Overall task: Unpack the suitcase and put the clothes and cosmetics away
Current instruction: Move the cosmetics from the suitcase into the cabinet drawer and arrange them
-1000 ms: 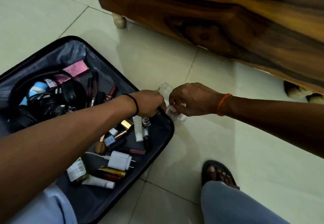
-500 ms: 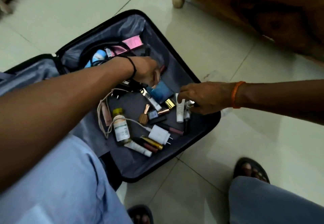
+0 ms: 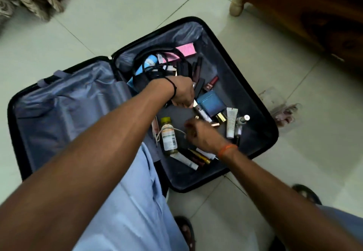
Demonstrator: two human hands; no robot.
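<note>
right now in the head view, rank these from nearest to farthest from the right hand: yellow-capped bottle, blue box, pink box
From the right hand:
1. yellow-capped bottle, just to its left in the picture.
2. blue box, above it, mid suitcase.
3. pink box, at the suitcase's far end.

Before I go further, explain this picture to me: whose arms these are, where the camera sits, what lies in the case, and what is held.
No machine here: a person's two bare arms, filmed by a camera worn on the head, looking down. An open suitcase lies on the tiled floor. Inside are loose cosmetics: a blue box, a white tube, a yellow-capped bottle, a pink box. The left hand grips a slim white item; the right hand reaches in, blurred, so its hold cannot be told.
</note>
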